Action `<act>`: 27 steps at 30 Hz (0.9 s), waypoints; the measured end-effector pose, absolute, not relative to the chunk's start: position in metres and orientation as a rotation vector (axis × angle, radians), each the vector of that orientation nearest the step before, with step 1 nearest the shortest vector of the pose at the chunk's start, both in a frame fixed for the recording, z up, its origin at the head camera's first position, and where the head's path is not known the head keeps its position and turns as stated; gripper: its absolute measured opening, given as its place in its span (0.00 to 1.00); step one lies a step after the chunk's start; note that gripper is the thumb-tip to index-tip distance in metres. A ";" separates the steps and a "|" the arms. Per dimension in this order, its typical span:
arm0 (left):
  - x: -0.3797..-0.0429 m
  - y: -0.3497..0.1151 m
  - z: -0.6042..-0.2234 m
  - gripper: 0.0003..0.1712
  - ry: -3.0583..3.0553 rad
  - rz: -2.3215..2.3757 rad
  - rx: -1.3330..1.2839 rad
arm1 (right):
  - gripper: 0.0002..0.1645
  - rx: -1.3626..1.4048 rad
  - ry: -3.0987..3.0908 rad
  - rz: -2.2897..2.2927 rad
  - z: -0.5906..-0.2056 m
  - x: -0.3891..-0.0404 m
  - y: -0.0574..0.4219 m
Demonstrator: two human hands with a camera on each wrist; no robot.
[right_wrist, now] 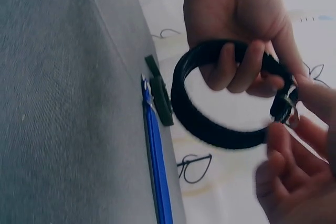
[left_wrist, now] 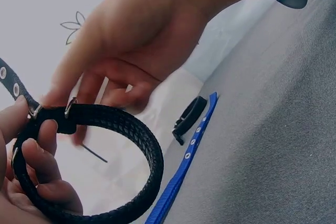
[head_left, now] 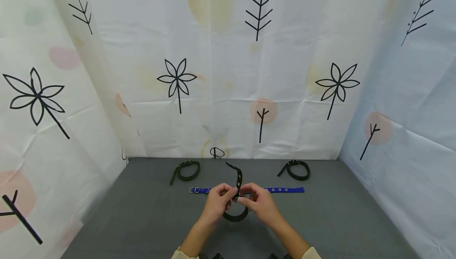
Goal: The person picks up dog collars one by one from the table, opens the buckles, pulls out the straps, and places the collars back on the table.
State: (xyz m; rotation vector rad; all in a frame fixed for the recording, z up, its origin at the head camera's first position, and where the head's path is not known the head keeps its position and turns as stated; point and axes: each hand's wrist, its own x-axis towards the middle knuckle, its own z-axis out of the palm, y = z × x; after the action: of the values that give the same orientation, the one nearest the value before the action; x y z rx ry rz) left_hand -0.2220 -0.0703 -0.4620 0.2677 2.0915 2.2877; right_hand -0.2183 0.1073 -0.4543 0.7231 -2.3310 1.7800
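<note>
A black collar (head_left: 235, 218) with metal eyelets is bent into a loop and held above the table, its free end sticking up. My left hand (head_left: 218, 203) grips it near the buckle (left_wrist: 70, 107), the fingers curled inside the loop in the left wrist view. From the other side my right hand (head_left: 261, 205) pinches the collar by the buckle with thumb and fingers. In the right wrist view the loop (right_wrist: 181, 98) hangs between both hands. The fingers partly cover the buckle, so how the strap runs through it is hard to tell.
Behind the hands a blue collar (head_left: 285, 190) lies stretched out flat, its middle hidden by them. Two dark coiled collars rest farther back, one at left (head_left: 187, 179) and one at right (head_left: 301, 178). Patterned white cloth (head_left: 221, 124) surrounds the grey table (head_left: 149, 219).
</note>
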 end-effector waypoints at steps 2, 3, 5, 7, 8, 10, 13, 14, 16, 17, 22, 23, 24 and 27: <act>-0.220 -0.071 -0.458 0.15 2.091 2.283 0.271 | 0.14 0.791 -2.428 1.735 -0.455 -0.219 0.111; -0.218 -0.071 -0.455 0.14 2.096 2.277 0.281 | 0.15 0.826 -2.462 1.705 -0.456 -0.220 0.112; -0.213 -0.072 -0.447 0.13 2.116 2.261 0.307 | 0.15 0.884 -2.505 1.656 -0.457 -0.221 0.115; -0.208 -0.072 -0.440 0.12 2.146 2.244 0.340 | 0.15 0.928 -2.521 1.597 -0.458 -0.222 0.117; -0.206 -0.072 -0.437 0.12 2.156 2.240 0.355 | 0.15 0.945 -2.522 1.573 -0.459 -0.223 0.118; -0.202 -0.071 -0.433 0.11 2.170 2.244 0.381 | 0.16 0.961 -2.530 1.541 -0.459 -0.223 0.119; -0.201 -0.071 -0.432 0.10 2.186 2.253 0.402 | 0.16 0.956 -2.537 1.541 -0.460 -0.224 0.121; -0.201 -0.071 -0.433 0.10 2.185 2.259 0.405 | 0.16 0.950 -2.540 1.546 -0.460 -0.224 0.121; -0.201 -0.070 -0.434 0.10 2.183 2.270 0.403 | 0.16 0.939 -2.543 1.552 -0.461 -0.224 0.122; -0.202 -0.070 -0.435 0.09 2.182 2.274 0.401 | 0.16 0.935 -2.542 1.553 -0.462 -0.224 0.122; -0.202 -0.070 -0.436 0.10 2.151 2.303 0.383 | 0.15 0.928 -2.531 1.565 -0.465 -0.224 0.122; -0.204 -0.070 -0.439 0.10 2.144 2.309 0.379 | 0.15 0.926 -2.528 1.573 -0.465 -0.224 0.122; -0.206 -0.070 -0.443 0.10 2.136 2.318 0.377 | 0.15 0.922 -2.525 1.580 -0.466 -0.224 0.122; -0.214 -0.070 -0.455 0.09 2.117 2.349 0.364 | 0.14 0.898 -2.514 1.599 -0.467 -0.224 0.121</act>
State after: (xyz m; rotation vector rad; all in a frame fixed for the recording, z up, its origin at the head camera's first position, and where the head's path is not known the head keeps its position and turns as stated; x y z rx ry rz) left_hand -0.2139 -0.0705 -0.4550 0.3642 2.1175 2.3491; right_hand -0.2243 0.1214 -0.4670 0.8977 -2.5143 1.5986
